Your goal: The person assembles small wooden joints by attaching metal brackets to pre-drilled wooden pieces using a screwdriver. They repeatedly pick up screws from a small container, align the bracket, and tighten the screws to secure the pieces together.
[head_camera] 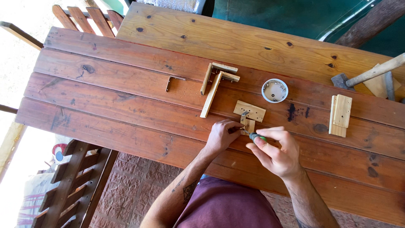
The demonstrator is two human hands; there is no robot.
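Round white tin (pixel 274 90), hammer (pixel 371 74)

Single head view, worn on my head, looking almost straight down. Bench (pixel 126 84) planks fill most of the picture; my hands sit low centre, fairly near. Brick floor (pixel 135 185) shows below the near edge.

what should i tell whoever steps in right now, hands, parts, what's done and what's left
Left hand steadies a small wood block with a metal bracket on the table.
Right hand holds a green-handled screwdriver, tip at the bracket.
Done, apparently: two L-shaped wood pieces lie further back.
Left: a loose bracket, stacked blocks; a white dish of screws is within reach. Whether the current screw is fully seated cannot be told.
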